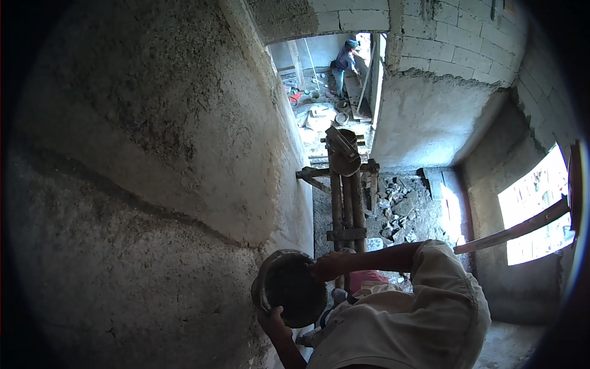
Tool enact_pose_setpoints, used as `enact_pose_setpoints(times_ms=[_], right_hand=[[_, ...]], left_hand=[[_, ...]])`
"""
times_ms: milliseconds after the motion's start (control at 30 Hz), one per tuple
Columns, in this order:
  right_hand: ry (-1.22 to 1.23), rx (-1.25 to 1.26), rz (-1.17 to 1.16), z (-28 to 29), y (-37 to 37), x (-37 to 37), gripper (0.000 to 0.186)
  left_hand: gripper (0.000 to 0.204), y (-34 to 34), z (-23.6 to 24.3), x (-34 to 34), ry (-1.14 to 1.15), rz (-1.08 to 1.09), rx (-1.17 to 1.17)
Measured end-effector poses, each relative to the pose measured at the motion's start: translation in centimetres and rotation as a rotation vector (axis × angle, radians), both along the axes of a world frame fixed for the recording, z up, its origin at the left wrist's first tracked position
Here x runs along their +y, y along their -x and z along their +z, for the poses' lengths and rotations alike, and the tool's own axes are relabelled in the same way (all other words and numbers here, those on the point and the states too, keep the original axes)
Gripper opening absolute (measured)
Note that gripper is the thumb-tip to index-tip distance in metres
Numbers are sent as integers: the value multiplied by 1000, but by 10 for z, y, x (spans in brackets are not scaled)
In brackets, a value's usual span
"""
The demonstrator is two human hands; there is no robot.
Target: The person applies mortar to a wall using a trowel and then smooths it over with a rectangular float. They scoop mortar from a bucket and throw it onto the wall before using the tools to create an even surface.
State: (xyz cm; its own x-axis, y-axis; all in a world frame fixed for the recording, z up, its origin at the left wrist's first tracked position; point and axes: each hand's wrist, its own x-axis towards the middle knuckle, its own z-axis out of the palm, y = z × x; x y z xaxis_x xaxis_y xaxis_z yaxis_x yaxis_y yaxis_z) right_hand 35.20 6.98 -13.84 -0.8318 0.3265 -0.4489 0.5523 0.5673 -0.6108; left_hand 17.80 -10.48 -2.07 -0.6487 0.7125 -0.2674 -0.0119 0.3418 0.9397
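My left hand (275, 321) grips the lower left rim of a dark, round bucket (289, 286), held beside the rough plastered wall (153, 203) on my left. My right hand (324, 267) is closed at the bucket's upper right side; whether it holds the rim or something else is hard to tell. The inside of the bucket is dark, so its contents are unclear. Beyond it, a narrow wooden scaffold (358, 206) extends forward, with another bucket (348, 161) and a flat tool (339, 141) at its far end.
A co-worker (342, 64) stands in the doorway area ahead, beside leaning boards (359, 101) and sacks (316, 117). Broken rubble (399, 209) covers the floor below right of the scaffold. On the right are a bright window opening (534, 203) and a slanting wooden pole (516, 230).
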Motion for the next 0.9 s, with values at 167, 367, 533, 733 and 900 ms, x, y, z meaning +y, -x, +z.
enact_pose_setpoints(times_ms=[167,367,533,733,900], right_hand=[[873,-231,-6,16,-9,25,24],[1111,-135,-118,0,-28,-24,24],[1248,36,-220,-45,-54,-41,39],[1274,227,-479,53,-53,-51,38],[1637,619,-708,92,-60,-29,34]], left_hand=[[56,8,10,3,18,-54,-96],[57,18,-22,7,-36,-281,182],[28,35,-73,-11,-358,-430,646],[33,47,-122,16,-259,371,-670],[48,56,-114,39,-305,507,-818]])
